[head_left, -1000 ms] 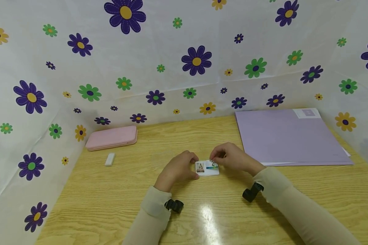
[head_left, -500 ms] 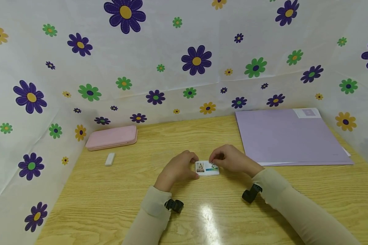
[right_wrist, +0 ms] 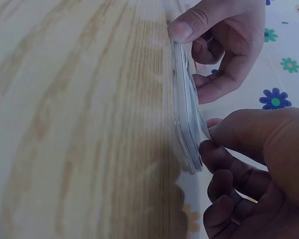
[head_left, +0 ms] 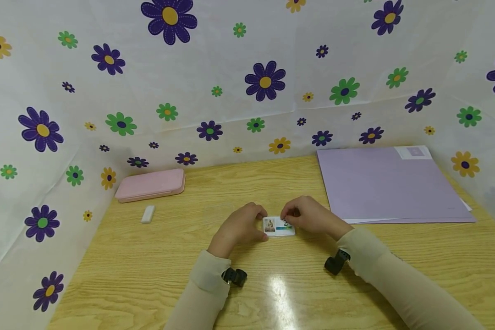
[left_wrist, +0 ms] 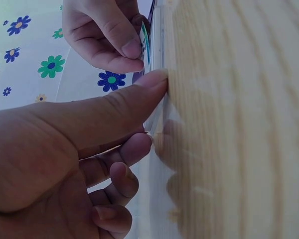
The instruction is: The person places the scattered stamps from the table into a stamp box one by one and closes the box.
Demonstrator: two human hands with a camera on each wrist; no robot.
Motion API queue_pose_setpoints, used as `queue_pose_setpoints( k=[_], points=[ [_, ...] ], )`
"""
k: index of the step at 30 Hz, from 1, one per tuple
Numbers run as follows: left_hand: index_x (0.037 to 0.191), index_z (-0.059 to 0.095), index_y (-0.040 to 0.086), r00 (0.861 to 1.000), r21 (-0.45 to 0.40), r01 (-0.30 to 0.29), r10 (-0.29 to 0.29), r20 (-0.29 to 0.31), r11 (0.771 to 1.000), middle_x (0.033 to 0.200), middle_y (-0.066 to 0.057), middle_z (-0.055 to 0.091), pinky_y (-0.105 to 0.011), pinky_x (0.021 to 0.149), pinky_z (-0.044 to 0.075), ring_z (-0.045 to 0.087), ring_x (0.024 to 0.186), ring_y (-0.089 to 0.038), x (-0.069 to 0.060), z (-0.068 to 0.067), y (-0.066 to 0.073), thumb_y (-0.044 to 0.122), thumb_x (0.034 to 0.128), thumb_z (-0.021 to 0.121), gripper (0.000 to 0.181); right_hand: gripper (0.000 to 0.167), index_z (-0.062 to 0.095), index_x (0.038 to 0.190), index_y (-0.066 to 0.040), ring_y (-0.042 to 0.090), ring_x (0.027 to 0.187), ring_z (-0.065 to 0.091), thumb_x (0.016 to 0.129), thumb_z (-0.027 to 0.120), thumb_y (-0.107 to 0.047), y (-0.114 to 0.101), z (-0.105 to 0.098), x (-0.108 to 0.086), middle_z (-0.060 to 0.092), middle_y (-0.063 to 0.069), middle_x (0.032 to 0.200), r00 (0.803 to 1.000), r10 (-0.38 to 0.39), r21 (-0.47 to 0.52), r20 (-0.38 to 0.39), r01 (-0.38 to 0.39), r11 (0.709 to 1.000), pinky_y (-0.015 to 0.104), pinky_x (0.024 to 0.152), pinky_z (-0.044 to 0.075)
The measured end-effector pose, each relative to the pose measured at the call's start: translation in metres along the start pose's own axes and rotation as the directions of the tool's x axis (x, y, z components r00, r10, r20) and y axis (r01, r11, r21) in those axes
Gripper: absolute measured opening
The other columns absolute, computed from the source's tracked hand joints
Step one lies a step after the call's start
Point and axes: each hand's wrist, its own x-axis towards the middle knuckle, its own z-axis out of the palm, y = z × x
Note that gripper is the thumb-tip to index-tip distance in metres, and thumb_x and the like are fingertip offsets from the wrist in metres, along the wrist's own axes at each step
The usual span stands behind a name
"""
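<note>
A small white card (head_left: 279, 227) with a photo on its left half and a blue-green band lies on the table. It sits on a thicker flat white case with clear edges (right_wrist: 183, 112), seen side-on in the right wrist view. My left hand (head_left: 240, 225) holds the left end of the case, thumb at the near edge and fingers at the far edge. My right hand (head_left: 309, 213) pinches the card near its far right corner between thumb and forefinger. In the right wrist view that thin edge stands slightly lifted from the case. Fingertips hide part of the card's right side.
A pink pencil case (head_left: 150, 185) lies at the back left, with a white eraser-like block (head_left: 148, 214) before it. A large lilac folder (head_left: 392, 188) covers the back right, white paper peeking out. A faint clear sheet (head_left: 217, 212) lies left of the hands. Flowered cloth (head_left: 231, 105) surrounds the table.
My right hand has shifted slightly left and nearer, its fingertips now further over the card's right half. The left hand and the case have stayed in place.
</note>
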Motion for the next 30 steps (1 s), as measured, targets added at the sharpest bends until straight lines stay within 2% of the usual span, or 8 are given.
queue_pose_setpoints(
  k=[10, 23, 30],
  points=[
    [0.122, 0.063, 0.009, 1.000, -0.004, -0.005, 0.005, 0.001, 1.000, 0.113, -0.002, 0.058, -0.039, 0.095, 0.046, 0.057, 0.106, -0.021, 0.0003, 0.0001, 0.0000, 0.023, 0.0777, 0.087, 0.052, 0.014, 0.072, 0.089, -0.016, 0.012, 0.072, 0.055, 0.094, 0.065, -0.004, 0.0018, 0.0039, 0.0000, 0.065, -0.007, 0.084, 1.000, 0.025, -0.030, -0.011, -0.025, 0.999, 0.031, 0.068, 0.049],
    [0.122, 0.063, 0.010, 1.000, 0.000, -0.005, 0.005, 0.002, 1.000, 0.113, -0.002, 0.058, -0.039, 0.094, 0.047, 0.057, 0.106, -0.021, 0.0010, 0.0002, -0.0005, 0.023, 0.0782, 0.086, 0.051, 0.013, 0.072, 0.089, -0.017, 0.012, 0.071, 0.051, 0.093, 0.068, -0.006, 0.0005, 0.0023, -0.0027, 0.062, -0.006, 0.087, 0.999, -0.001, -0.076, -0.039, -0.002, 0.997, 0.030, 0.064, 0.046],
    [0.122, 0.063, 0.009, 1.000, 0.005, -0.003, 0.003, 0.007, 1.000, 0.114, -0.002, 0.058, -0.039, 0.094, 0.047, 0.057, 0.107, -0.021, 0.0009, -0.0001, 0.0000, 0.024, 0.0782, 0.086, 0.052, 0.011, 0.072, 0.089, -0.016, 0.013, 0.074, 0.052, 0.092, 0.069, -0.006, -0.0016, 0.0027, -0.0028, 0.061, -0.005, 0.087, 0.999, 0.007, -0.072, -0.037, -0.010, 0.997, 0.031, 0.067, 0.047]
  ],
)
